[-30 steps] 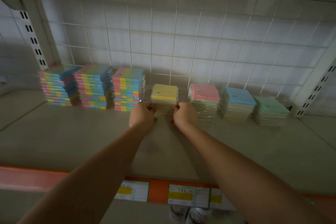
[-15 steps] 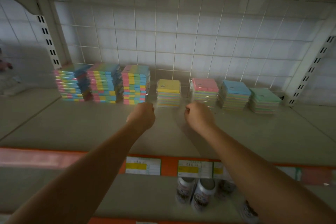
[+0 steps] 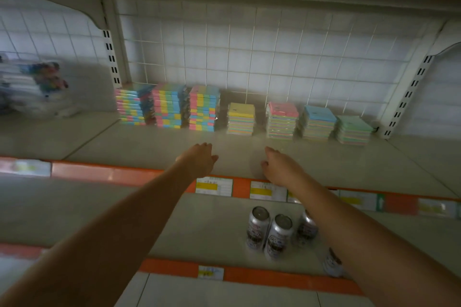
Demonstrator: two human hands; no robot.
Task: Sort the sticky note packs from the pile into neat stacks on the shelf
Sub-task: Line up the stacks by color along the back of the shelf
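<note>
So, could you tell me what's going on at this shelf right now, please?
A person is sorting sticky note packs into stacks along the back of the grey metal shelf. Seven stacks stand in a row: three taller multicoloured stacks on the left, then a yellow-topped stack, a pink-topped stack, a blue-topped stack and a green-topped stack. Both hands are empty and open, the left hand and right hand hovering near the shelf's front edge, clear of the stacks.
</note>
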